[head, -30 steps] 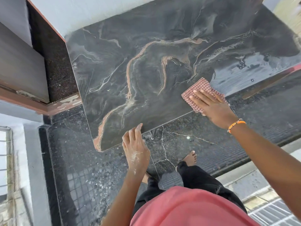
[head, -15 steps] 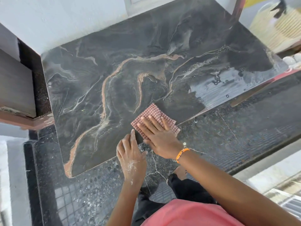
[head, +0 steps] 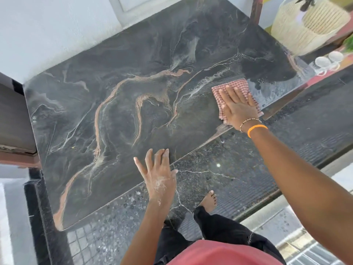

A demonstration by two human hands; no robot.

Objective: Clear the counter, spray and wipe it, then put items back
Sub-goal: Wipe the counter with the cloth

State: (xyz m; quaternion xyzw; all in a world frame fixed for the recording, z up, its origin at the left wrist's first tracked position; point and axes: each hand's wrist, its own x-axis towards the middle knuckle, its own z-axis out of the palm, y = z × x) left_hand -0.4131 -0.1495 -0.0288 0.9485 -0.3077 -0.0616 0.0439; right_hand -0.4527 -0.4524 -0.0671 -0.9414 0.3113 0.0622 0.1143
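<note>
- The counter [head: 118,96] is a dark marble-look slab with orange and white veins, and it fills most of the view from about 9 o'clock across to 2 o'clock.
- The cloth [head: 219,98], red-and-white checked, lies flat on the counter over at roughly 2 o'clock, right by the front edge.
- The right hand [head: 238,108] is pressed down on top of the cloth, fingers straight and spread a bit, palm flat. It isn't clutching the fabric at all, just pushing on it.
- An orange band [head: 257,129] and a thin beaded bracelet [head: 248,122] sit on that wrist.
- There's a wet, shiny patch [head: 267,92] on the counter just past the cloth, toward 3 o'clock, with a few droplets around it.
- The left hand [head: 159,173] is at about 6 o'clock, fingers loose and straight, fingertips resting on the counter's front edge, holding nothing. It has some white residue on the back of it.
- Up at 1 o'clock, off the slab, there's a pale woven basket [head: 309,25], and just below it a couple of white cups [head: 328,60], a bit blurry.
- Below the counter you can see a dark speckled floor [head: 219,178] with a white crack line, plus a bare foot [head: 209,201], dark trousers and a pink top at 6 o'clock.
</note>
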